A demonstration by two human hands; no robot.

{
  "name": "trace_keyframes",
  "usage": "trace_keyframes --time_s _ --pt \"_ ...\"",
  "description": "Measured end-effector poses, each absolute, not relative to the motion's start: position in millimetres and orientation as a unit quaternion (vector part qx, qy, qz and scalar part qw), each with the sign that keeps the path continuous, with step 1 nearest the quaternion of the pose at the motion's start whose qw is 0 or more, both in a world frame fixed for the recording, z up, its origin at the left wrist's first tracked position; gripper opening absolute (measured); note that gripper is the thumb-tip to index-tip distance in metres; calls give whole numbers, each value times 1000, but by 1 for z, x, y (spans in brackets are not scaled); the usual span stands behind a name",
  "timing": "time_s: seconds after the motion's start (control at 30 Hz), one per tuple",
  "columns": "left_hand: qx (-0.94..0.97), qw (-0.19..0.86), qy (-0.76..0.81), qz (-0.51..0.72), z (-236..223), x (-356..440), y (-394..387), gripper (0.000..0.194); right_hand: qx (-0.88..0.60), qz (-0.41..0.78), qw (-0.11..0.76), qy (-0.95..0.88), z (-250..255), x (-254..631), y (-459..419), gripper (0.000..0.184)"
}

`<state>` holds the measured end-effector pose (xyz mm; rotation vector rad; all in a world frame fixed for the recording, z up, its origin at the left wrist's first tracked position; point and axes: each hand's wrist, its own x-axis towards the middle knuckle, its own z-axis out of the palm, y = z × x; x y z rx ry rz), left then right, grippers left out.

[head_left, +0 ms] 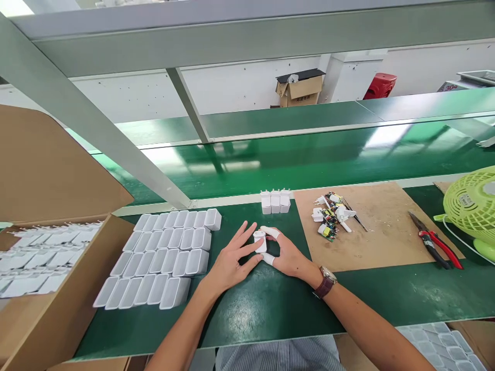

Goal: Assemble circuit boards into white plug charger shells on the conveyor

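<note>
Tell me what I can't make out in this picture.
All in the head view:
- Sides and underside of the small white piece: partly hidden by the left hand and right hand.
- Wristwatch reading: too small.
- Green fan: cut off by the right edge.
- Label on the fan: text too small.
- Lower layers in the large carton: hidden by the white parts on top.
</note>
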<state>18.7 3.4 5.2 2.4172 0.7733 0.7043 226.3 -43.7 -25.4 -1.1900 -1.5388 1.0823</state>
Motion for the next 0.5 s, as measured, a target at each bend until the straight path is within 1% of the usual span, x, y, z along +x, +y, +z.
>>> trace_keyframes --time_s 0.07,0.13,0.2,0.3,0.37,0.43,0.5 --pt "884 251 292 265 1 17 4 38 -470 454 445 -613 -28 227 -44 70" --pt "864 271 307 292 -3 20 4 31 -457 468 444 -612 -31 228 -44 71" --pt "838 292 340 311 -6 27 5 27 -450 449 459 -620 -33 230 -43 68" --pt "792 315 402 334 -6 38 16 29 -507 339 527 -591 -32 239 -38 54" --pt "762 331 435 348 -2 46 30 32 -579 255 553 -543 -28 249 -31 51" --pt "736 345 462 354 2 55 47 33 -633 212 533 -520 -23 263 -22 60" --pt "717 356 482 356 4 65 65 31 -661 216 489 -526 -17 276 -10 74"
